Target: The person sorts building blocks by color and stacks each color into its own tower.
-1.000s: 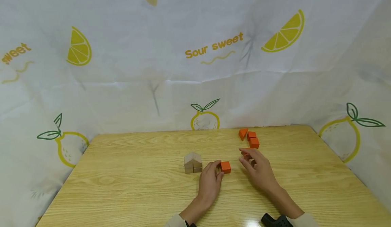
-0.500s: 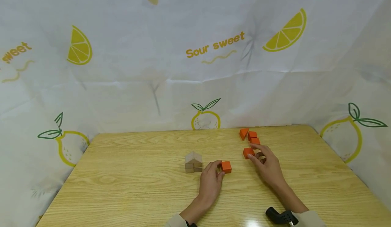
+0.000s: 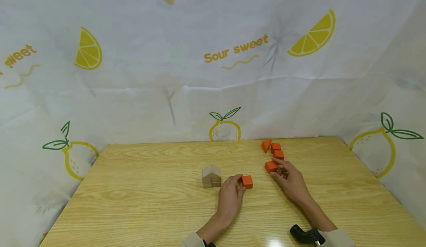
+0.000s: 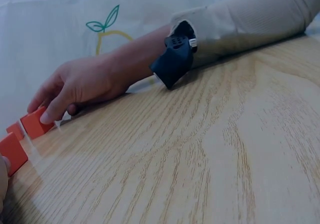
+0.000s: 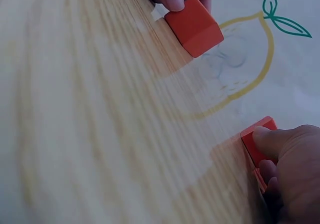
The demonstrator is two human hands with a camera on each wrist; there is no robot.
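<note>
On the table my left hand (image 3: 230, 195) pinches an orange cube block (image 3: 247, 182) between thumb and fingers. To the right, a little farther back, my right hand (image 3: 293, 182) pinches a second orange block (image 3: 271, 167) at its side, thumb at the near end and index finger at the far end. The right wrist view shows that thumb pressed on the block (image 5: 264, 121), with the left hand's cube (image 5: 195, 27) above. At the left edge of the left wrist view, both the left hand's cube (image 4: 14, 151) and the right hand's block (image 4: 37, 122) appear.
A small house shape of plain wooden blocks (image 3: 211, 176) stands left of the left hand. Behind the right hand lie an orange triangular block (image 3: 266, 146) and two orange cubes (image 3: 276, 148), close together. A white printed cloth (image 3: 149, 102) hangs behind the table (image 3: 133, 195).
My right hand has moved right from over the near orange block and its thumb and finger have closed on the block's side. My left hand keeps hold of its cube.
</note>
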